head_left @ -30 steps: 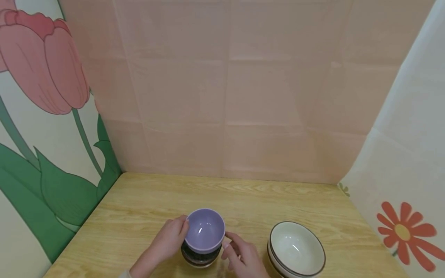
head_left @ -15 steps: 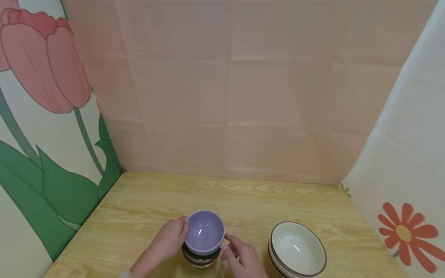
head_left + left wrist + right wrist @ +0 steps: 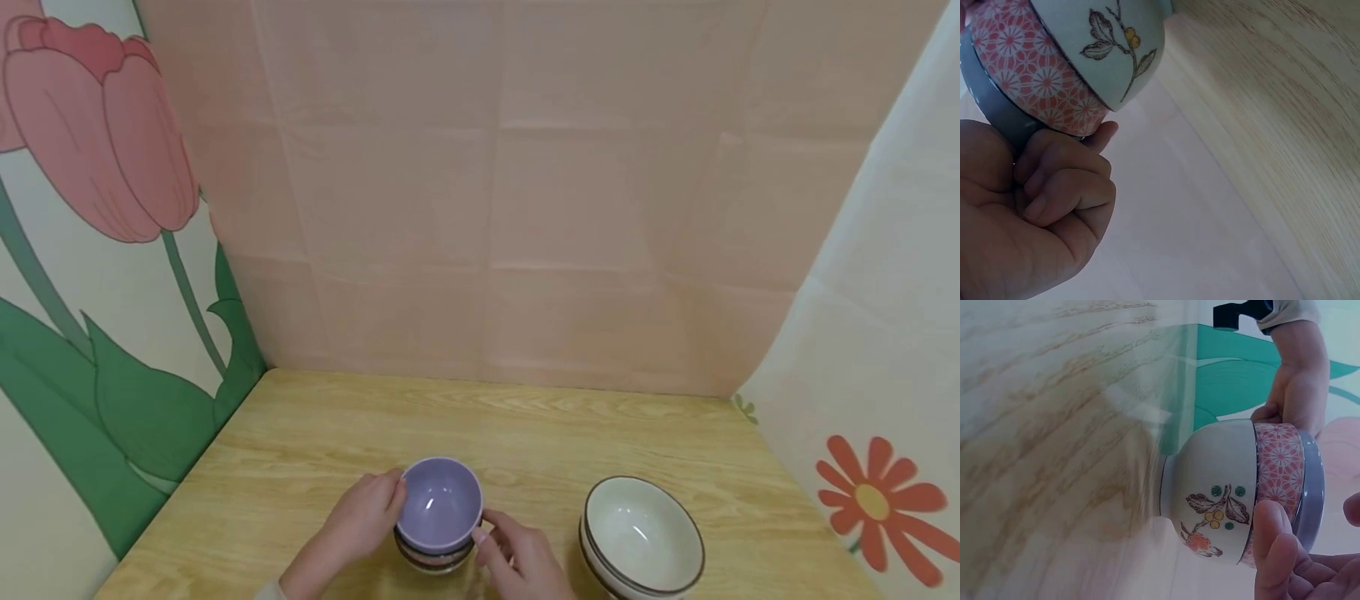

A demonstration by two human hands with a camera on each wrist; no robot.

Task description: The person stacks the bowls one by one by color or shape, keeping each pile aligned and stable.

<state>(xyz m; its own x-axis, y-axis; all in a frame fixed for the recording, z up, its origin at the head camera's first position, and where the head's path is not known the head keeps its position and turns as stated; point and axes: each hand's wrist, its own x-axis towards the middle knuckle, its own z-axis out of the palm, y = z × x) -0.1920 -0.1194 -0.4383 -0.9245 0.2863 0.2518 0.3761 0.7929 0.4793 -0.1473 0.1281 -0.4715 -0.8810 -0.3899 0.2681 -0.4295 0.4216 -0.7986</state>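
Note:
A purple bowl point(image 3: 440, 506) sits at the top of a small stack, its glossy inside facing up. Beneath it shows a bowl with a pink flower-pattern band point(image 3: 1279, 456), set in a white bowl with a painted branch point(image 3: 1213, 487). My left hand point(image 3: 365, 512) grips the purple bowl at its left side, thumb at the rim. At the right side my right hand point(image 3: 525, 554) holds it between thumb and fingers. In the right wrist view, its fingertips point(image 3: 1270, 519) lie against the pink band just under the purple rim.
To the right stands another stack of larger cream bowls point(image 3: 643, 533) with dark rims, close to my right hand. The wooden table point(image 3: 337, 425) ends at a pink cloth backdrop point(image 3: 480, 208). Printed flower panels point(image 3: 862, 375) flank both sides.
The purple bowl has come down a little onto the bowls beneath, so less of the dark inside below it shows. Both hands have followed it down; the cream stack stays put.

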